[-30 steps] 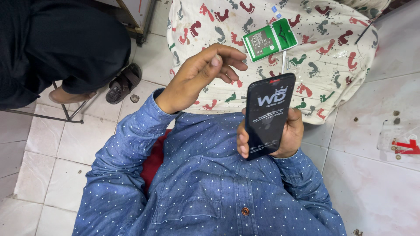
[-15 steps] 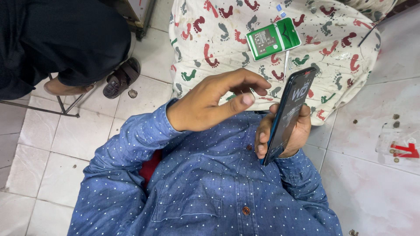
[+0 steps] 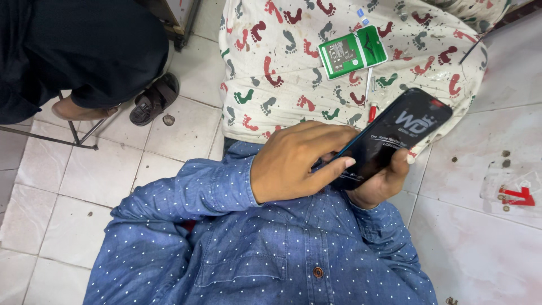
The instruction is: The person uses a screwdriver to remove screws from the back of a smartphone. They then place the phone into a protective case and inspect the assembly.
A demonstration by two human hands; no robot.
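A black phone (image 3: 401, 133) with a printed film over its screen lies tilted above my lap. My right hand (image 3: 381, 183) holds it from underneath, fingers wrapped around its right edge. My left hand (image 3: 296, 164) has come across from the left and closes over the phone's near end, thumb pressed along its lower edge. Both of my arms are in blue sleeves with white dots. The phone's near end is hidden under my left hand.
A white cloth (image 3: 271, 68) printed with coloured footprints lies ahead, with a green and white flat pack (image 3: 353, 52) and a thin red-handled tool (image 3: 371, 107) on it. At upper left a person in dark clothes sits, a sandalled foot (image 3: 152, 99) on the tiled floor.
My left hand came down from above the cloth onto the phone's near end. The phone turned from upright to a flatter tilt, its top swinging to the right.
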